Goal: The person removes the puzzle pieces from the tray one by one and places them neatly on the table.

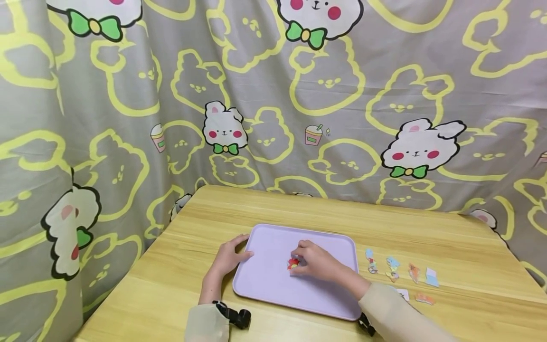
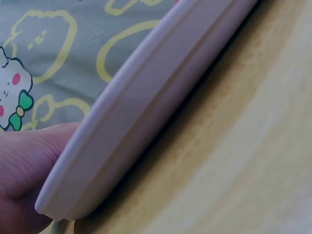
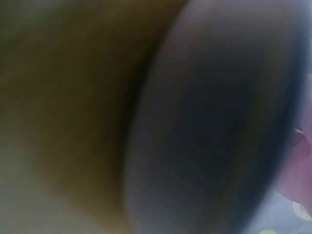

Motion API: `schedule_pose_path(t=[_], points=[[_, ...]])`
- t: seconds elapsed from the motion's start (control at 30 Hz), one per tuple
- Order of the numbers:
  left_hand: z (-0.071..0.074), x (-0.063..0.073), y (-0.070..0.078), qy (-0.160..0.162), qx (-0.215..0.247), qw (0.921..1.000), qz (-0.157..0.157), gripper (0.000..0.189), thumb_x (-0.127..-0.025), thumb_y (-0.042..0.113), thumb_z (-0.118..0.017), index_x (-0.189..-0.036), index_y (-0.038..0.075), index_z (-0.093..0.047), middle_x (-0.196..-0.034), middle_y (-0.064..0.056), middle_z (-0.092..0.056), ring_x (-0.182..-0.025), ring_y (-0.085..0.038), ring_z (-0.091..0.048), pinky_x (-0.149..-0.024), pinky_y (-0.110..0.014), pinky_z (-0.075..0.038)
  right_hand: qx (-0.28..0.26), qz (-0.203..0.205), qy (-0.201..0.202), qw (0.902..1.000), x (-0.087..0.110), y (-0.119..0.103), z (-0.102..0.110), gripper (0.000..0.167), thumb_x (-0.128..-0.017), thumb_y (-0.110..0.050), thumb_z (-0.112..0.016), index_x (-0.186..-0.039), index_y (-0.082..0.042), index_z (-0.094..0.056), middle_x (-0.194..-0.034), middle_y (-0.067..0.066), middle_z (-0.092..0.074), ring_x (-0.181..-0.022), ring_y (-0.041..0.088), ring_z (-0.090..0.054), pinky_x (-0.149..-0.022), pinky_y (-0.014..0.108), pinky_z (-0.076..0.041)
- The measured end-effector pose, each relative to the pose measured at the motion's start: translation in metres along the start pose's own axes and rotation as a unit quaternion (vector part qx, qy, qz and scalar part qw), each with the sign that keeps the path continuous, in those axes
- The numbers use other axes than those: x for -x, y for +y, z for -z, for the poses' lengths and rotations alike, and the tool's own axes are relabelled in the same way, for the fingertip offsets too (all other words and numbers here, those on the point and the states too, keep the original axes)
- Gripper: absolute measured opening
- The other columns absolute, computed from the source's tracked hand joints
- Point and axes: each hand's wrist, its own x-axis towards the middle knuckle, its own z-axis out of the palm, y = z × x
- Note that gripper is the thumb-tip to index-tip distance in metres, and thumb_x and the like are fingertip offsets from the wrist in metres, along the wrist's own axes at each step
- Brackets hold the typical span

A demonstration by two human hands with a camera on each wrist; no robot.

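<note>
A lilac tray lies on the wooden table. My left hand holds its left edge, the thumb over the rim and the fingers along the outside; the left wrist view shows part of that hand beside the tray's side wall. Over the middle of the tray, my right hand pinches a small puzzle piece with red and yellow print, partly covered by the fingers. In the right wrist view the tray wall is blurred and only a bit of the right hand shows.
Right of the tray lie several printed puzzle pieces, among them an orange one, a blue-and-white one and another orange one. The right forearm partly covers a white piece. A patterned curtain hangs behind the table.
</note>
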Motion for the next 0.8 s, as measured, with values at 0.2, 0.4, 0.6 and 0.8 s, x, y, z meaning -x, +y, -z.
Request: schedule_pose_path(t=[0.2, 0.4, 0.6, 0.8], points=[[0.001, 0.0004, 0.0005, -0.001, -0.008, 1.0, -0.001, 0.054, -0.089, 0.019, -0.072, -0.139, 0.008, -0.055, -0.149, -0.024, -0.045, -0.141, -0.043, -0.039, -0.116, -0.056, -0.034, 0.081, 0.014, 0.02, 0.9964, -0.006, -0.0063, -0.0067, 0.023, -0.076, -0.029, -0.083, -0.077, -0.011, -0.069, -0.074, -0.006, -0.05, -0.072, 0.004, -0.042, -0.062, 0.014, -0.041], [0.0016, -0.0007, 0.0019, 0.0, -0.01, 0.9999, -0.002, 0.054, -0.089, 0.019, -0.072, -0.139, 0.009, -0.055, -0.149, -0.023, -0.046, -0.14, -0.042, -0.04, -0.117, -0.055, -0.034, 0.1, 0.015, 0.035, 0.9943, -0.0082, -0.009, -0.0093, 0.021, -0.074, -0.024, -0.083, -0.072, -0.011, -0.066, -0.072, -0.006, -0.049, -0.068, 0.004, -0.039, -0.059, 0.013, -0.038], [0.0014, -0.0008, 0.0022, -0.001, -0.01, 1.0, -0.003, 0.054, -0.089, 0.02, -0.072, -0.139, 0.009, -0.055, -0.149, -0.023, -0.046, -0.141, -0.042, -0.04, -0.117, -0.055, -0.034, 0.091, 0.013, 0.032, 0.9953, -0.007, -0.0094, -0.0084, 0.019, -0.072, -0.018, -0.08, -0.07, -0.011, -0.063, -0.072, -0.005, -0.051, -0.069, 0.004, -0.041, -0.059, 0.013, -0.04], [0.0006, 0.0008, 0.0011, 0.0, -0.003, 1.0, 0.003, 0.054, -0.089, 0.019, -0.072, -0.139, 0.009, -0.055, -0.149, -0.023, -0.046, -0.141, -0.042, -0.039, -0.117, -0.055, -0.034, 0.06, 0.012, 0.021, 0.9979, -0.0033, -0.0094, -0.0063, 0.018, -0.071, -0.016, -0.079, -0.071, -0.011, -0.063, -0.074, -0.003, -0.055, -0.071, 0.004, -0.043, -0.061, 0.013, -0.042]])
